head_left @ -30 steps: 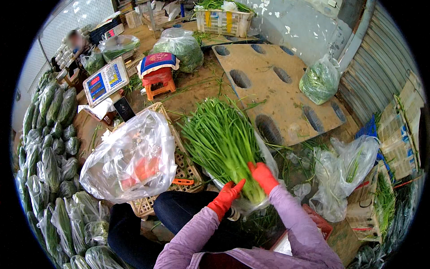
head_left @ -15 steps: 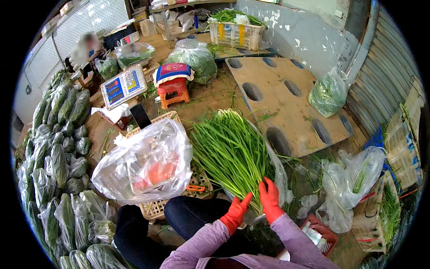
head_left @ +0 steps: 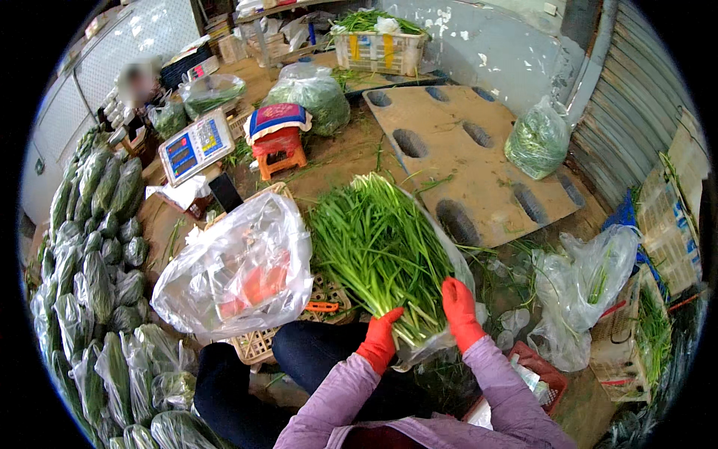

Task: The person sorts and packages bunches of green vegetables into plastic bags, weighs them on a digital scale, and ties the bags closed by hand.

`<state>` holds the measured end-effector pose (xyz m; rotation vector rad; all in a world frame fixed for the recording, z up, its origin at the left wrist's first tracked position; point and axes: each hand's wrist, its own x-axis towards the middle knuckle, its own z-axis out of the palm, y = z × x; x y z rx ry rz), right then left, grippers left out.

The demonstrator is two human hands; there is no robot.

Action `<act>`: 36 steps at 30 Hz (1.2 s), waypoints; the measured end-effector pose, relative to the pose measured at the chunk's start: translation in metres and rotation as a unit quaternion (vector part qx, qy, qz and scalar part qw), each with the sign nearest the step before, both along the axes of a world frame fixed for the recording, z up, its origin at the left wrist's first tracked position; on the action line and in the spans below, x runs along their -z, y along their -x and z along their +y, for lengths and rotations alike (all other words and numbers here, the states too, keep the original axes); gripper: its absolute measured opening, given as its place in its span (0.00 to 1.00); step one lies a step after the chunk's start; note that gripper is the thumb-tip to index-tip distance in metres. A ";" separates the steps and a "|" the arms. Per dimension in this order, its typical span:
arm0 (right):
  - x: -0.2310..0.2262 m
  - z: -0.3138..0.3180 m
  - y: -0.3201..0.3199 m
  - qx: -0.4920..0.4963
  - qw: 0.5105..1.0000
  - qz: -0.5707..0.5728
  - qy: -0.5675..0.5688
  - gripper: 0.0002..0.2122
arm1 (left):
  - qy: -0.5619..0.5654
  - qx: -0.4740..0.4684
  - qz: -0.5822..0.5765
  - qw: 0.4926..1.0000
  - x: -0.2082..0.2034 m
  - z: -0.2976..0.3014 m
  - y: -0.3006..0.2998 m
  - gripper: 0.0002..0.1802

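Note:
A large bundle of long green chives (head_left: 381,239) lies in front of me on a clear plastic bag (head_left: 465,271), leaf tips far, pale stem ends toward me. My left hand (head_left: 380,343), in a red rubber glove, closes at the left of the stem ends, its thumb over them; its other fingers are partly hidden. My right hand (head_left: 462,314), gloved alike, is closed on the bag's right edge beside the bundle. Between the two hands, the stem ends rest on the plastic.
Left of the bundle, an open clear bag (head_left: 232,269) sits on a tan crate (head_left: 258,346) with an orange-handled tool (head_left: 321,307). Bagged greens (head_left: 97,277) pile along the left. Beyond are a scale (head_left: 196,147), a stool (head_left: 278,142) and a board with holes (head_left: 479,172).
My hands have moved apart: the left slightly left, the right slightly right and up. The stem ends have spread and shifted left. The whole view has shifted a little.

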<state>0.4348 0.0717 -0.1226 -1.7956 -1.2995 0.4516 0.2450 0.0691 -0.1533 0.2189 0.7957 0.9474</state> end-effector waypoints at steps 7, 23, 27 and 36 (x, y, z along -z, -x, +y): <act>0.005 -0.027 -0.047 0.083 0.991 0.103 0.004 0.12 | 0.101 -0.019 -0.090 0.991 -0.001 0.000 0.016 0.20; -0.034 0.018 -0.091 0.074 0.984 -0.148 -0.061 0.13 | 0.040 0.002 -0.172 0.984 -0.028 -0.013 0.031 0.29; -0.108 -0.009 -0.035 0.082 0.959 0.251 -0.102 0.17 | 0.023 0.006 -0.202 0.979 -0.036 -0.014 0.036 0.34; -0.006 0.012 0.030 -0.059 0.978 -0.107 0.170 0.17 | 0.073 0.015 -0.174 0.982 -0.024 -0.012 0.037 0.30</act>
